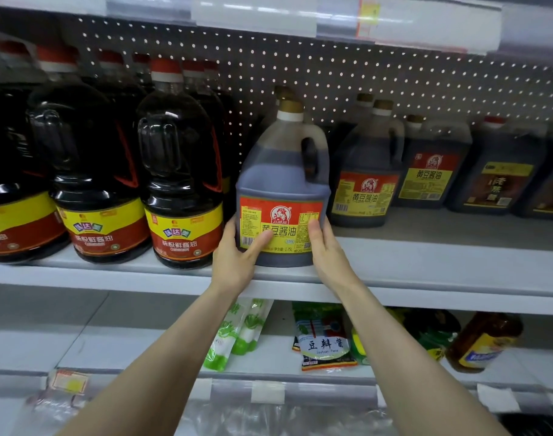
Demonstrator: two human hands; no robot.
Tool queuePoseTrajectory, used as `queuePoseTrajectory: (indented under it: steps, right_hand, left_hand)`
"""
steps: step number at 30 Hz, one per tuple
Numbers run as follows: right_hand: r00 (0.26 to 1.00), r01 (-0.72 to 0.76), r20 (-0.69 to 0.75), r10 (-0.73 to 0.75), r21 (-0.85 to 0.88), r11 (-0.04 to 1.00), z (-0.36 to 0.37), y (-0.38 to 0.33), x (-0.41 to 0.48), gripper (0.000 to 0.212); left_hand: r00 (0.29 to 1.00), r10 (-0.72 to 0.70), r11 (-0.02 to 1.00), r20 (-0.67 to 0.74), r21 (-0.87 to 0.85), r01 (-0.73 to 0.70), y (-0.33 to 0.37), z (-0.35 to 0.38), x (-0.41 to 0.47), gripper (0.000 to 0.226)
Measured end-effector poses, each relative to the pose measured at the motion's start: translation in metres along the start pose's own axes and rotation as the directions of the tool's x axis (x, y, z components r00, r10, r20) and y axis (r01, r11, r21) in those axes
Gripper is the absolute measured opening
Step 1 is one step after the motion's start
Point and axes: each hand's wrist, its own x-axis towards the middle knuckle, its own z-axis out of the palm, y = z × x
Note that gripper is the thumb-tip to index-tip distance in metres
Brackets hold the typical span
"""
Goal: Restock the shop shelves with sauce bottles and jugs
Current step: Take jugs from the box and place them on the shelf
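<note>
A dark soy sauce jug (281,171) with a gold cap and a red and yellow label stands at the front edge of the white shelf (426,269). My left hand (237,256) grips its lower left side, thumb across the label. On the lower right side my right hand (327,247) holds it with the thumb on the label. Both sets of fingers are hidden behind the jug. More jugs of the same kind (366,177) stand to the right, further back.
Big round sauce bottles with red caps (181,171) fill the shelf left of the jug. A dotted pegboard backs the shelf. Below lie green packets (237,335), a bean paste pouch (327,344) and a tilted bottle (483,341). Bare shelf lies in front of the right-hand jugs.
</note>
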Motion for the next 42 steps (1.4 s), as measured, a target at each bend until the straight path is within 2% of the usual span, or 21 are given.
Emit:
queuePoseTrajectory:
  steps: [18, 24, 30, 34, 39, 42]
  right_hand:
    - [1.000, -0.001, -0.010, 0.000, -0.010, 1.000, -0.001, -0.001, -0.002, 0.076]
    - [0.999, 0.014, -0.037, -0.014, -0.002, 1.000, 0.001, 0.000, -0.004, 0.059]
    - [0.999, 0.016, -0.036, -0.017, -0.016, 1.000, 0.002, -0.001, -0.005, 0.062]
    - [0.999, 0.006, -0.047, -0.007, -0.016, 1.000, 0.004, -0.007, -0.010, 0.079]
    - [0.998, -0.002, -0.061, 0.007, 0.083, 0.997, 0.000, -0.020, -0.021, 0.052]
    - [0.998, 0.018, -0.059, -0.011, 0.116, 0.993, -0.002, -0.029, -0.039, 0.054]
  left_hand:
    - [0.998, 0.022, 0.999, -0.056, 0.040, -0.019, -0.005, 0.001, -0.002, 0.056]
    - [0.999, 0.015, 0.999, -0.034, 0.033, -0.014, -0.007, -0.001, 0.000, 0.056]
    - [1.000, 0.002, 0.999, -0.009, 0.034, -0.001, -0.004, -0.003, -0.002, 0.060]
    - [1.000, -0.011, 0.998, 0.023, 0.068, 0.009, 0.002, -0.005, -0.003, 0.060]
    - [0.994, -0.016, 0.993, 0.107, 0.120, 0.003, 0.008, -0.016, -0.006, 0.057]
    - [0.993, -0.014, 0.996, 0.121, 0.092, 0.002, 0.009, -0.025, -0.023, 0.054]
